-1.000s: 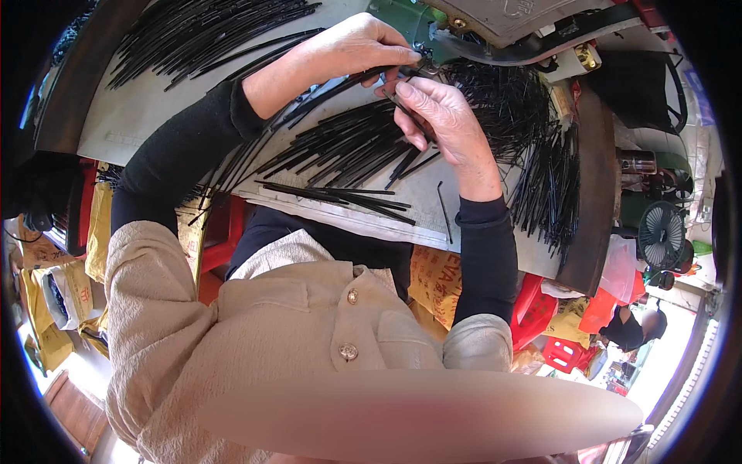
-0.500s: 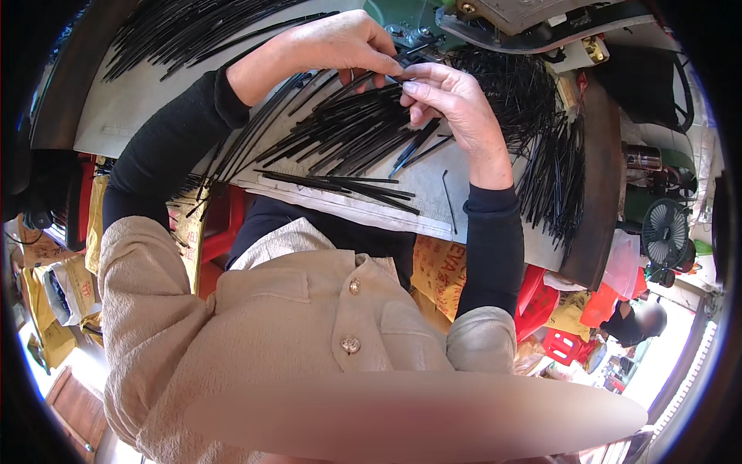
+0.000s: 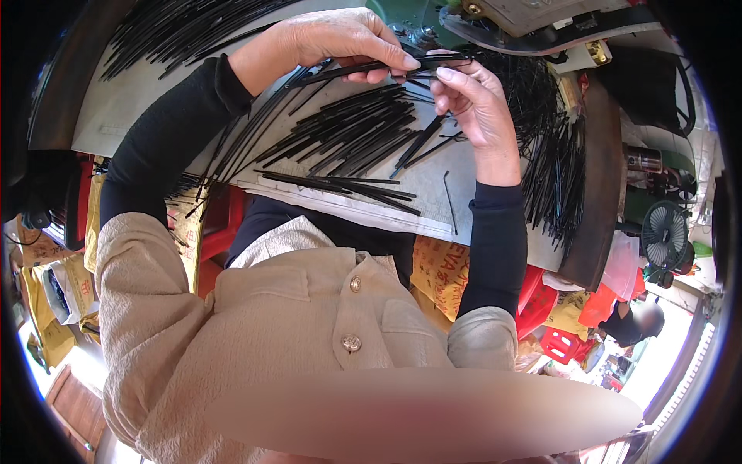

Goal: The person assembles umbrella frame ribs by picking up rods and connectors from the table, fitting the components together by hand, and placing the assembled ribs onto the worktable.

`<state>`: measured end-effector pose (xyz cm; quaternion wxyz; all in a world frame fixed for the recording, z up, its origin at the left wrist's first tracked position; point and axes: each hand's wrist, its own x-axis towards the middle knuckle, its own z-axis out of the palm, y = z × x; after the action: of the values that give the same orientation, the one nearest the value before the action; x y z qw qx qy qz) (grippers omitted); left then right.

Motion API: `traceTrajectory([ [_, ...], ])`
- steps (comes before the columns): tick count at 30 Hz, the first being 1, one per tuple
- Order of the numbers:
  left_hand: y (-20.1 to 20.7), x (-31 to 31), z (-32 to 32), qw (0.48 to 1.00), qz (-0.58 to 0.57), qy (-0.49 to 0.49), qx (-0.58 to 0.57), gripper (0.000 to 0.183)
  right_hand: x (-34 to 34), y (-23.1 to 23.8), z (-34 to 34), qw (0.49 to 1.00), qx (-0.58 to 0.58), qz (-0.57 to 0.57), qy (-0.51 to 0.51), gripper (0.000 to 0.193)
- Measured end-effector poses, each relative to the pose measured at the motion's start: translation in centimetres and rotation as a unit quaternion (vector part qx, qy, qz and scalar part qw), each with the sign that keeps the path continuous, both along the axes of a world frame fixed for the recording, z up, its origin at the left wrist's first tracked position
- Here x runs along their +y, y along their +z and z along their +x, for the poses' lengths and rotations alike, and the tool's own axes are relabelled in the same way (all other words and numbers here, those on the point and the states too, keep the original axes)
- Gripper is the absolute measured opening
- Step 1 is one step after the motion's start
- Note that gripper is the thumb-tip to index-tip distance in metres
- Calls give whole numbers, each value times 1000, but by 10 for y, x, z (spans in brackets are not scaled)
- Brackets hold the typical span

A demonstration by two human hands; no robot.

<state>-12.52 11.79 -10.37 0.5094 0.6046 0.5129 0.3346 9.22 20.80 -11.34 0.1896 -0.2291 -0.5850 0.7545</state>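
Above the far side of the work table (image 3: 479,209), my left hand (image 3: 348,42) pinches a long, thin black strip (image 3: 334,73) between thumb and fingers. My right hand (image 3: 481,104) closes its thumb and fingertips on the right end of the same strip, which lies nearly level across both hands. Below them a loose pile of similar black strips (image 3: 352,135) is spread on the table. A few more strips (image 3: 340,185) lie near the front edge, and one thin bent rod (image 3: 448,203) rests to their right. Whether the strip is one piece or two joined, I cannot make out.
Bundles of black strips (image 3: 178,31) lie at the far left. A tangled black heap (image 3: 553,166) covers the right side. Machine parts (image 3: 525,23) stand beyond my hands. A small fan (image 3: 666,232) is at the right, and another person (image 3: 630,323) is farther off.
My right hand has moved to the right, away from my left fingers. The strip now shows stretched across both hands, where the hands met closely before.
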Motion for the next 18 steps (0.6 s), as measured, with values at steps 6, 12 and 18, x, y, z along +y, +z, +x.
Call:
traceTrajectory([
  [6, -2, 6, -1, 998, 38, 18, 35, 42, -7, -1, -6, 996, 50, -4, -77, 19],
  [12, -10, 10, -4, 996, 56, 42, 52, 42, 0, -3, -2, 994, 56, 14, -93, 21],
  [18, -3, 12, -2, 995, 44, 32, 84, 40, 1, -4, -3, 993, 62, 25, -93, 23],
])
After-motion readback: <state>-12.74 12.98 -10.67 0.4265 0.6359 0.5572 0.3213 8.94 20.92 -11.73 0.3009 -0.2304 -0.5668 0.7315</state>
